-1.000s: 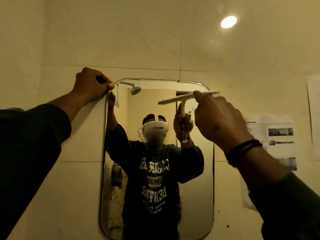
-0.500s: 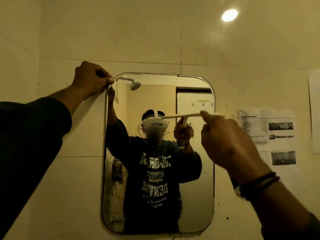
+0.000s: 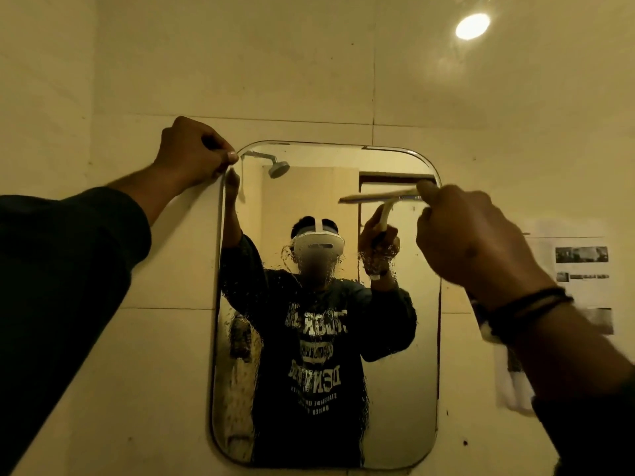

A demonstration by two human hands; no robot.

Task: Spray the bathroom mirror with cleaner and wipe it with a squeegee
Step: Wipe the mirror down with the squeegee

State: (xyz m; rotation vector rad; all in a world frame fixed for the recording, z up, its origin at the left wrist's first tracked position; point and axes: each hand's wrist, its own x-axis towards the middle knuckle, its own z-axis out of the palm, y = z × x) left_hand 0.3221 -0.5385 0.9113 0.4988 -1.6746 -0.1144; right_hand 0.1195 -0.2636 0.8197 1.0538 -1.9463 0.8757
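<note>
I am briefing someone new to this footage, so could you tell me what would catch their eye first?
First the rounded mirror on the tiled wall, its lower half speckled with droplets and reflecting the person in a headset. Next the right hand at the mirror's upper right, holding a squeegee with its blade against the glass. Then the left hand, curled at the mirror's top left corner, and a bright ceiling light at upper right.

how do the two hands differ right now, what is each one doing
The left hand is curled at the mirror's top left corner, while the right hand is over its upper right part. The left hand shows no tool; the right hand grips the squeegee, blade against the glass. Only the right wrist wears dark bands. Both reach up from dark sleeves.
</note>
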